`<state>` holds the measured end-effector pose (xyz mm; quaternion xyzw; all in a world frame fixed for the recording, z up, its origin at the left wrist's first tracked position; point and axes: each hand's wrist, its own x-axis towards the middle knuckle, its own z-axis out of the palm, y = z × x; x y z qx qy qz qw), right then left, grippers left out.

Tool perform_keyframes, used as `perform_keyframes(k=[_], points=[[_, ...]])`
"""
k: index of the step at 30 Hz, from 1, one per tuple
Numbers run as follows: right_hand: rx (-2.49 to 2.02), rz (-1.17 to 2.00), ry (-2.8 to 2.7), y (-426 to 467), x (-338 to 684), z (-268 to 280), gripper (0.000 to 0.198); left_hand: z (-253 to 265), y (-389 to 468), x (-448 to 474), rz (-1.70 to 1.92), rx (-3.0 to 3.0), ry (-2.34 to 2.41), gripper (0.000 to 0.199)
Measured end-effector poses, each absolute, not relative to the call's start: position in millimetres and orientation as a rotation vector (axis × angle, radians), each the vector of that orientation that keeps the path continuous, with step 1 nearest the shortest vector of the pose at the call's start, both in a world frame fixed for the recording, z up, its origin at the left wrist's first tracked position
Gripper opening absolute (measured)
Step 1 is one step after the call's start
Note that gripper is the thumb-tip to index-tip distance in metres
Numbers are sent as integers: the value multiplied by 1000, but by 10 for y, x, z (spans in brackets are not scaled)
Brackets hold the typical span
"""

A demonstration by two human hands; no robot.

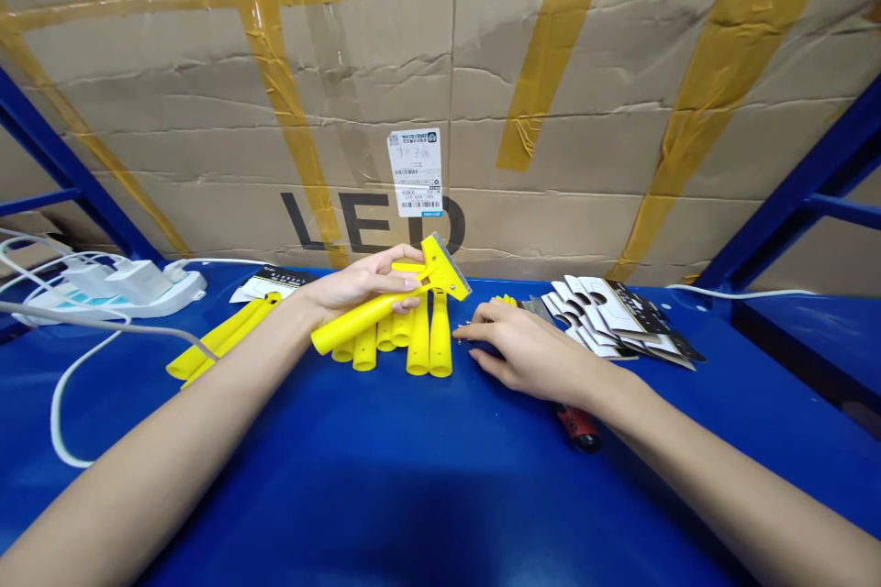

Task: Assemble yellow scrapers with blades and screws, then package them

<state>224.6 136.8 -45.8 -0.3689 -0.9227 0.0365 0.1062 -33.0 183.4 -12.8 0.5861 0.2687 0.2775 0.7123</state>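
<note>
A taped carton [392, 55] bore "LED" and a label [417, 167] — the left hand [368, 278] clasped 1 scraper [358, 320]; whether fingers of the right hand [529, 344] held anything was unclear.

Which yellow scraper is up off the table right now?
The yellow scraper held in the left hand, its blade at the right end; the yellow handles grouped beside it and those farther left rest on the blue table.

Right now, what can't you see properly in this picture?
In the head view:
Red tool: partly hidden by the right hand.
Tiny bits beside that hand: too small to identify.
Yellow handles: upper parts hidden by the left hand and scraper.
Label: fine print too small.
Box: cut off by the top edge.
</note>
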Motion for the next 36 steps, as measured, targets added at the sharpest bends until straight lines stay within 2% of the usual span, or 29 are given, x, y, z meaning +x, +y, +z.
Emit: perform_keyframes(k=[10, 15, 16, 19, 23, 30, 36], points=[[-1091, 346, -2735, 1362, 2258, -444, 19, -95, 1784, -302, 612, 1256, 566, 32], [-1003, 639, -2466, 1360, 2309, -278, 9, -76, 1725, -231, 575, 1244, 603, 33], [-977, 617, -2344, 1360, 2311, -230, 6, -73, 1707, -205, 554, 1250, 605, 33], [-959, 407, -2052, 1348, 2291, -106, 16, -61, 1648, -114, 495, 1268, 592, 33], [-949, 236, -2007, 1307, 2241, -50, 20, -51, 1595, -20, 455, 1315, 556, 33], [-951, 332, -2062, 1284, 2220, -66, 23, -103, 1624, -32, 399, 1430, 549, 31], [-965, 181, -2146, 1353, 2327, -5, 25, -69, 1583, -38, 364, 1428, 559, 32]])
